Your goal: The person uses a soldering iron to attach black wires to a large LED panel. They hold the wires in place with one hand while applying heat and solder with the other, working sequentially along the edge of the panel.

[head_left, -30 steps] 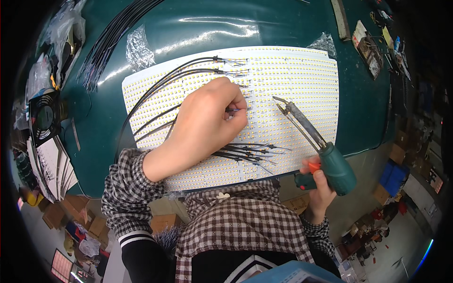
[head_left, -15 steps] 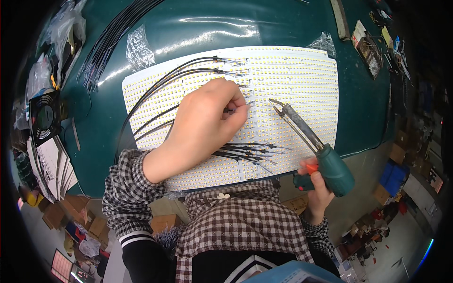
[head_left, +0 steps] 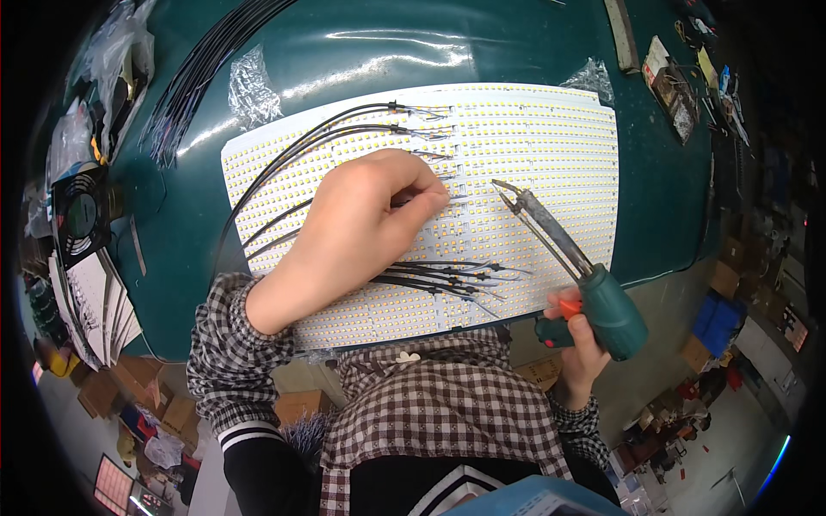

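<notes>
Over the white LED board [head_left: 551,232], the left grip [head_left: 366,228] is pinched closed on a black cable [head_left: 399,204], likely light, springy, best held behind its delicate tip. Rightward, some room separates it from the soldering gun [head_left: 615,316] wrapped by the right grip [head_left: 587,357]; bodyward lies the board's near edge.

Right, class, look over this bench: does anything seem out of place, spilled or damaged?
Nothing looks clearly spilled or damaged. Only the crumpled clear film by the far left of the white LED panel, and a second piece by its far right corner, look untidy on the green tabletop, though perhaps deliberate.
</notes>
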Tool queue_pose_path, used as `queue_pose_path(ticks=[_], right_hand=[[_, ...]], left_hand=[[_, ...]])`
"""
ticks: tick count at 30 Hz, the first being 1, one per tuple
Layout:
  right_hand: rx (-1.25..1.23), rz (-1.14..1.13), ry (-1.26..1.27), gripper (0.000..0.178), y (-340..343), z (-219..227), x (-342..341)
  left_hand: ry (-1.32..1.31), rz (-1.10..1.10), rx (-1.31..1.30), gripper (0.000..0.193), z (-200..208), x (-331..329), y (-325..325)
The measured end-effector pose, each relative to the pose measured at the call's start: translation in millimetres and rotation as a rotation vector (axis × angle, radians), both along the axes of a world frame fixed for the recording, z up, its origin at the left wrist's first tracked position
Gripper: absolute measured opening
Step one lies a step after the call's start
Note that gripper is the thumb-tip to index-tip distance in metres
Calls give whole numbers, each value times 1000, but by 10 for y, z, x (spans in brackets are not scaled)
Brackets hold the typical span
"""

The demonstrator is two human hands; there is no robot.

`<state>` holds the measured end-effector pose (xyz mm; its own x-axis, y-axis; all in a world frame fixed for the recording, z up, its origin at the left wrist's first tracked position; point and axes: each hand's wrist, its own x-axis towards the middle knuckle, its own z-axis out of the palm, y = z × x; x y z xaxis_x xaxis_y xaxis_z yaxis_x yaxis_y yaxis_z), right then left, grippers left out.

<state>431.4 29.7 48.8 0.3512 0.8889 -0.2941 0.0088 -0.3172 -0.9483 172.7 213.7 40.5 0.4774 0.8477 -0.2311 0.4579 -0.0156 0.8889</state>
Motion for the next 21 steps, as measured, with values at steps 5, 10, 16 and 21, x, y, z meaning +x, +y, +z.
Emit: queue_pose_path(ticks=[5,10,16,21], right_hand=[[8,-15,2,48,1,-6,-12],[12,-13,-4,48,5,0,-20],[11,-4,-10,47,20,6,-28],[20,-1,-27,46,11,7,-28]], left_hand=[[2,-1,-133,13,3,-24,18],[-69,43,-207,13,-30,-14,12],[92,17,86,7,-12,64,-33],[183,-22,211,7,-35,94,-28]])
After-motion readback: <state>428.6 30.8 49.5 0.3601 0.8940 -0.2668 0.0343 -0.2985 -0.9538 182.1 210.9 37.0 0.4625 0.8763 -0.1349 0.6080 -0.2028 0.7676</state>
